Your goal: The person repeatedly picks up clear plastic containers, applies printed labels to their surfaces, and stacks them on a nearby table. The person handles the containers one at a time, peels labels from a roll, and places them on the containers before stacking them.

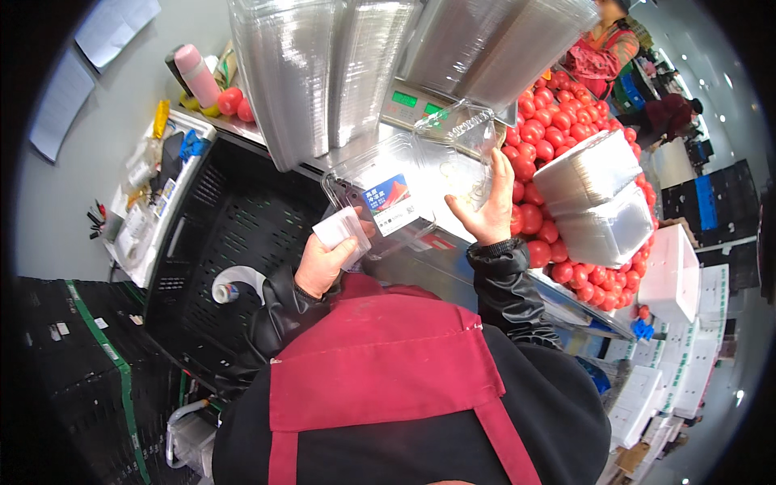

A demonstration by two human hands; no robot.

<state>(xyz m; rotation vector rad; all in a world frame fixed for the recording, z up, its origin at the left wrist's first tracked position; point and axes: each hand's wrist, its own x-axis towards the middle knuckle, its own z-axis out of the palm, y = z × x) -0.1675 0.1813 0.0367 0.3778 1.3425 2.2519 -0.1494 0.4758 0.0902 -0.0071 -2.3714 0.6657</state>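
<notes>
My left hand grips a small stack of white slips, with its fingertips at the near edge of a clear plastic clamshell box. A printed label with a blue and red mountain picture is on the box. The clamshell's lid stands open on the far right side. Beside that lid is my right hand, thumb and fingers spread and fingertips close to its edge; whether they touch cannot be told. Behind the box sits a weighing scale with green lit displays, partly covered by plastic.
Tall stacks of clear containers rise at the back. Tomatoes fill the right side, with nested plastic boxes on them. At left are a black crate holding a label roll, and a foam tray. A co-worker stands beyond.
</notes>
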